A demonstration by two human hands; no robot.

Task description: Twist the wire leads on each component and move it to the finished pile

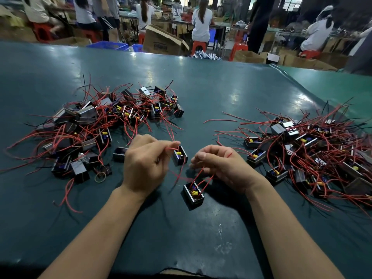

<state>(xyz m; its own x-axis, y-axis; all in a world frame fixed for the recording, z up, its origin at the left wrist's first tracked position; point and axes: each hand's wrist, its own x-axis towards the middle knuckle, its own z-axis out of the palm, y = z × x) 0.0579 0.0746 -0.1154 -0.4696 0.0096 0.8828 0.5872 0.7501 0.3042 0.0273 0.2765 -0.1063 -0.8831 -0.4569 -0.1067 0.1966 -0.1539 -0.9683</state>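
Pinching red leads (198, 174) above an open-topped component (193, 193), both hands.

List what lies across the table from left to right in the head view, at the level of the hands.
Left pile of components → rubber band → left hand, pinching a red lead → component between the hands → right hand, holding red leads → right pile of components.

Dark print shows on the side of the open cardboard box (161, 42) behind the bench (201, 87), but it is too blurred to read; nothing else carries legible text.
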